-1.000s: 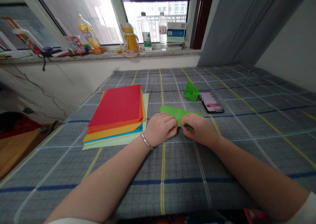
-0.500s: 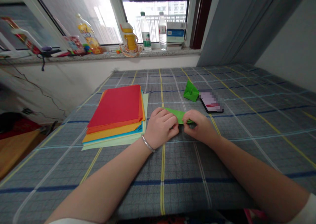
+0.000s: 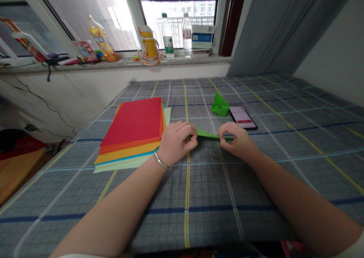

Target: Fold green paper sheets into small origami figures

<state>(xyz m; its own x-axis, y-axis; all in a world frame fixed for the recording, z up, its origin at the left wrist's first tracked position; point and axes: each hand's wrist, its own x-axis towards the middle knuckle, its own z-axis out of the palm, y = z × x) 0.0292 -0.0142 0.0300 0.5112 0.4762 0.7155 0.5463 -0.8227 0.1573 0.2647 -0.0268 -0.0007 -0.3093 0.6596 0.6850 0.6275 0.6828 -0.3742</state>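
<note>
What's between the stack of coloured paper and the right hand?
In the head view, the left hand and the narrow green paper, gripped by both hands, lie between the stack of coloured paper and the right hand.

- On my screen, the left hand (image 3: 176, 142) and the right hand (image 3: 238, 139) are both bare.
- I see one silver-coloured bangle (image 3: 160, 161), narrow, rounded and shiny, around the left wrist.
- Both forearms are bare; I make out a white left sleeve (image 3: 82, 255) and a white right sleeve (image 3: 350, 248), each cut off by my picture's edge.
- I cannot tell either sleeve's full length.
</note>
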